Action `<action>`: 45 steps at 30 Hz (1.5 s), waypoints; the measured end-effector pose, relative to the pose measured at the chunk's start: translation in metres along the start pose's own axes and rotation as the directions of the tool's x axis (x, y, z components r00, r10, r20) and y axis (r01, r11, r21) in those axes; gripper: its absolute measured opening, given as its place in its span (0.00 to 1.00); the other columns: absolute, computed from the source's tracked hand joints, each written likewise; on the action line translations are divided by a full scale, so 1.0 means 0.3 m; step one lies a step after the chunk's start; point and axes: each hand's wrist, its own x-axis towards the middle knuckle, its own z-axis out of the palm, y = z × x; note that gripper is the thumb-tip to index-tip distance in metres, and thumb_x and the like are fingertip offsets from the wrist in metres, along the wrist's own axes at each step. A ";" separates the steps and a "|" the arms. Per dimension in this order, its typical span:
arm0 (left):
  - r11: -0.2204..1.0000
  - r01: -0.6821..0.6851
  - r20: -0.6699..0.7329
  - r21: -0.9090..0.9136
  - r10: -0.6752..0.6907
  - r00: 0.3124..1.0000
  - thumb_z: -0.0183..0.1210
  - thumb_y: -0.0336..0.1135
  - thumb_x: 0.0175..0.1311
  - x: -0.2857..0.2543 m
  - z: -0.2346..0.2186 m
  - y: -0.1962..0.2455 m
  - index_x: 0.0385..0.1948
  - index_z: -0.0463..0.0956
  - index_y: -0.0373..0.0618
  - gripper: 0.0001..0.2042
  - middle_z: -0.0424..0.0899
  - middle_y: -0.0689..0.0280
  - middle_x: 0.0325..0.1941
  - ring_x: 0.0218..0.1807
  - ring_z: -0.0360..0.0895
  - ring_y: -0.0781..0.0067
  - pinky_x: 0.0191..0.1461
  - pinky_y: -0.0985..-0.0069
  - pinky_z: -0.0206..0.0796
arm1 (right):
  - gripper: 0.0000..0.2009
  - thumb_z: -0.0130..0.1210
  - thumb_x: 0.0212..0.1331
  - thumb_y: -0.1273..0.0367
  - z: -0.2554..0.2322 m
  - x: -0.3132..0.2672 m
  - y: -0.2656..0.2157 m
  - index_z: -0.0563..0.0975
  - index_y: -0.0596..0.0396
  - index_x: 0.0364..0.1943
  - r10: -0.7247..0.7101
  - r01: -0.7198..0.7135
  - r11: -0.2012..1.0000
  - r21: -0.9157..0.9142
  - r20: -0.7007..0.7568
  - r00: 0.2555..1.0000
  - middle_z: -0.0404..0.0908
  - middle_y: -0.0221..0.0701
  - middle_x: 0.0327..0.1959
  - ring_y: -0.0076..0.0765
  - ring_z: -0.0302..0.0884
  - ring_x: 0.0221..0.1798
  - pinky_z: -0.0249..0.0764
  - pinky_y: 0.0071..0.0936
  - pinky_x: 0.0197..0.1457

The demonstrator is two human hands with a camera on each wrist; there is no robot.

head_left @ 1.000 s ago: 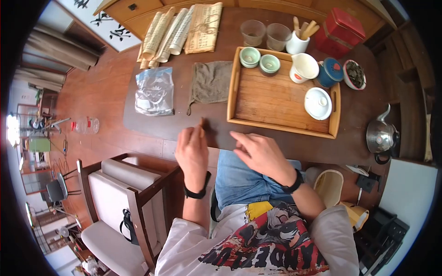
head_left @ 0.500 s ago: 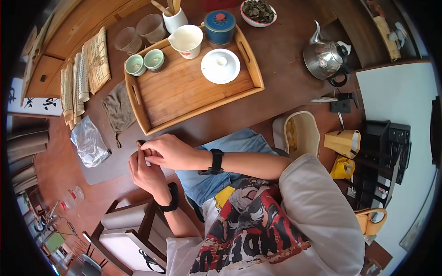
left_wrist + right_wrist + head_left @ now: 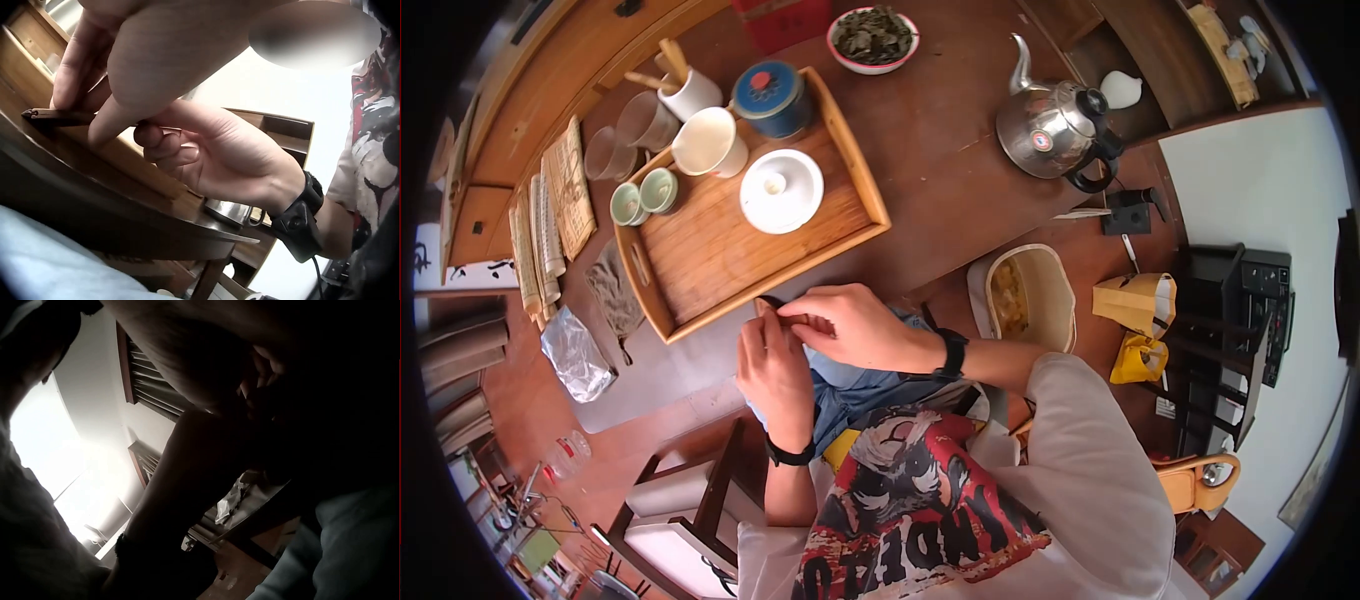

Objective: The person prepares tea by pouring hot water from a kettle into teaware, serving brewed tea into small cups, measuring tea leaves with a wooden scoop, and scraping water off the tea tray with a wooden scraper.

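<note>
In the head view my left hand (image 3: 778, 385) and right hand (image 3: 855, 325) meet at the front table edge, above my lap. A slim dark brown stick with a notched, pointed tip (image 3: 39, 114) lies between the thumb and fingers of my left hand (image 3: 156, 56) in the left wrist view. At its other end, my right hand (image 3: 219, 150) pinches with thumb and curled fingers. The wooden tray (image 3: 730, 315) is just beyond the hands, bearing a white lidded bowl (image 3: 781, 190), a white pitcher (image 3: 710, 143), a blue canister (image 3: 770, 100) and green cups (image 3: 659, 190).
A steel kettle (image 3: 1055, 130) stands at the right, and a bowl of dark leaves (image 3: 873, 40) at the back. Left of the tray lie a brown cloth (image 3: 612, 290), a plastic bag (image 3: 576, 355) and paper rolls (image 3: 550, 225). A bin (image 3: 1025, 295) stands below the table edge.
The head view has swung to the right. My right hand has come over to the left hand and now pinches the stick that the left hand was holding.
</note>
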 end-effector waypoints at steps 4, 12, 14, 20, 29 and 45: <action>0.997 -0.069 0.034 -0.047 0.070 0.997 0.72 0.27 0.59 0.059 0.064 0.186 0.58 0.86 0.39 0.22 0.83 0.61 0.41 0.41 0.87 0.56 0.41 0.61 0.81 | 0.12 0.68 0.63 0.75 -0.210 -0.066 -0.002 0.88 0.58 0.50 0.107 -0.107 0.994 0.003 -0.100 0.989 0.89 0.42 0.37 0.49 0.89 0.35 0.84 0.40 0.39; 0.965 -0.224 0.118 -0.135 0.240 0.964 0.70 0.34 0.63 0.145 0.180 0.580 0.45 0.83 0.40 0.13 0.84 0.60 0.43 0.42 0.89 0.57 0.38 0.61 0.83 | 0.13 0.68 0.62 0.78 -0.559 -0.228 0.007 0.89 0.55 0.51 0.176 -0.250 0.952 -0.175 -0.355 0.918 0.82 0.33 0.29 0.26 0.75 0.23 0.73 0.29 0.30; 0.928 -0.294 0.110 -0.229 0.324 0.940 0.70 0.33 0.62 0.157 0.219 0.646 0.42 0.84 0.39 0.11 0.85 0.59 0.44 0.42 0.89 0.56 0.38 0.62 0.84 | 0.14 0.68 0.62 0.78 -0.618 -0.266 0.001 0.90 0.54 0.51 0.171 -0.285 0.934 -0.214 -0.431 0.886 0.80 0.30 0.27 0.23 0.73 0.23 0.71 0.27 0.29; 0.823 -0.370 0.052 -0.431 0.432 0.900 0.67 0.26 0.57 0.218 0.229 0.710 0.40 0.84 0.34 0.10 0.84 0.57 0.43 0.45 0.88 0.54 0.42 0.60 0.84 | 0.16 0.71 0.62 0.80 -0.671 -0.294 -0.001 0.89 0.55 0.54 0.272 -0.321 0.947 -0.011 -0.502 0.821 0.81 0.25 0.28 0.15 0.76 0.28 0.73 0.19 0.33; 0.758 -0.410 -0.105 -0.507 0.418 0.902 0.65 0.24 0.56 0.342 0.180 0.583 0.44 0.84 0.33 0.13 0.83 0.57 0.45 0.48 0.84 0.56 0.48 0.64 0.84 | 0.17 0.72 0.63 0.76 -0.663 -0.105 -0.025 0.88 0.58 0.56 -0.087 -0.075 0.866 -0.495 -0.296 0.951 0.86 0.37 0.39 0.40 0.88 0.35 0.84 0.34 0.40; 0.508 -0.161 -0.119 -0.846 0.114 0.986 0.71 0.27 0.67 0.323 0.042 0.358 0.60 0.84 0.36 0.19 0.86 0.54 0.58 0.54 0.88 0.46 0.56 0.59 0.83 | 0.12 0.65 0.74 0.62 -0.802 0.269 0.100 0.87 0.55 0.35 -0.136 -0.279 0.040 -0.959 -0.282 0.950 0.91 0.40 0.35 0.57 0.91 0.35 0.86 0.47 0.36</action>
